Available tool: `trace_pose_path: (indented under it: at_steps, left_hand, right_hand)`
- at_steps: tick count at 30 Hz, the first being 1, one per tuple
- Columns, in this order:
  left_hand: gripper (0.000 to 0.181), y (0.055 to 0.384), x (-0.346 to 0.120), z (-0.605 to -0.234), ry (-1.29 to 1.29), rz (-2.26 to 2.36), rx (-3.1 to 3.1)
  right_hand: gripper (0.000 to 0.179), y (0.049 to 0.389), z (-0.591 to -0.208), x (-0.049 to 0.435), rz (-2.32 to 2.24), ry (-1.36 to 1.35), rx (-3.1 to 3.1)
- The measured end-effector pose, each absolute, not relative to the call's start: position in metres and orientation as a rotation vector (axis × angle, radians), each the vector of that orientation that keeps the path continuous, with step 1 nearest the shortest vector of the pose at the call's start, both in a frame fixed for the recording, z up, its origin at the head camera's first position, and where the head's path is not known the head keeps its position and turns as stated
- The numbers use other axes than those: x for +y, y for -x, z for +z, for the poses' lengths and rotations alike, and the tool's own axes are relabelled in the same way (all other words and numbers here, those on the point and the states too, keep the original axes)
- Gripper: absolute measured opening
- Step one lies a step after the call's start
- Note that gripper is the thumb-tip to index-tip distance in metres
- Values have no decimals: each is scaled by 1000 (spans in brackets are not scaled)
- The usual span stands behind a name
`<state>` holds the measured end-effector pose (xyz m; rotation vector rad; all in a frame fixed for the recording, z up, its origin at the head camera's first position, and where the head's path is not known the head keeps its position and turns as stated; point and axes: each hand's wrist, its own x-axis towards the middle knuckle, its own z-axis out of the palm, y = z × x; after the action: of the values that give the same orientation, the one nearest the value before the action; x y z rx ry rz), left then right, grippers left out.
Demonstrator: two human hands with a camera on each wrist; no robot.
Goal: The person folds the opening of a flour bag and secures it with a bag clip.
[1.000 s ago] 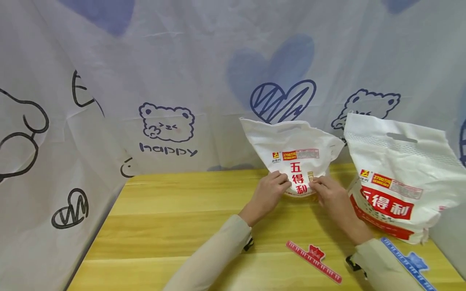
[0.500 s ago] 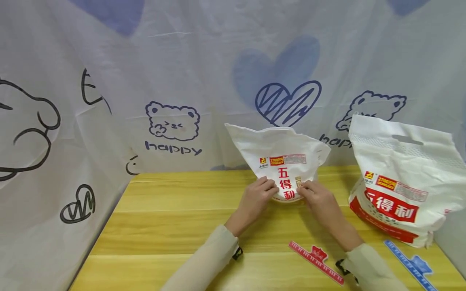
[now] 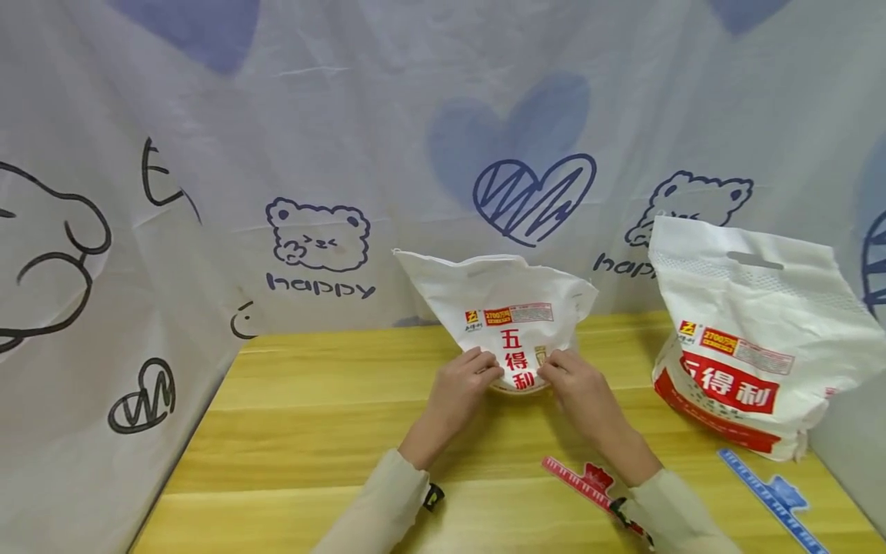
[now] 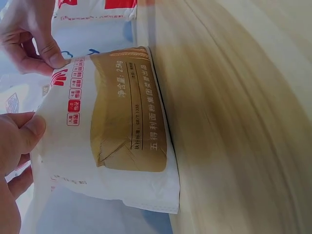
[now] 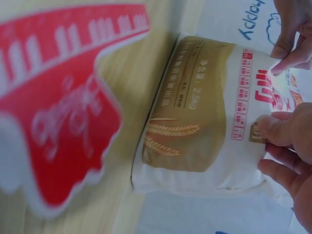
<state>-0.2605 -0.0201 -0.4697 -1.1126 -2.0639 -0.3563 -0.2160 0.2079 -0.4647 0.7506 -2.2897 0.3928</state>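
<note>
Head view: my left hand (image 3: 453,391) and right hand (image 3: 583,392) each pinch the front of a white flour bag (image 3: 500,325), at twelve o'clock before me on the table (image 3: 304,415). From it: curtain (image 3: 388,138) twelve, second bag (image 3: 747,308) three, blue clip (image 3: 774,500) four, red clip (image 3: 580,482) five, partly blocked by my right cuff (image 3: 652,492).

**Yellow wood-grain counter (image 3: 291,431), laden toward its right**

A white bag lettered in red (image 3: 494,288) stands on the counter near the back edge, right of its middle. A second bag (image 3: 744,315), with a red panel, stands beside the right edge. Toward the front edge a red clip (image 3: 577,478) lies slantwise, partly covered. A blue clip (image 3: 764,494) lies aslant toward the front right corner.
</note>
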Motion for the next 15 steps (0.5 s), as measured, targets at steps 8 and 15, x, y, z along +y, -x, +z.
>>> trace_pose_path:
  at_steps: [8,15]
  left_hand:
    - [13,251,-39,-471,1099,-377,-2044]
    - [10,238,-58,-472,1089,-371,-2009]
  right_hand:
    - [30,207,-463,188,323,-760,-2281]
    - [24,196,-464,172,336,-818,-2242]
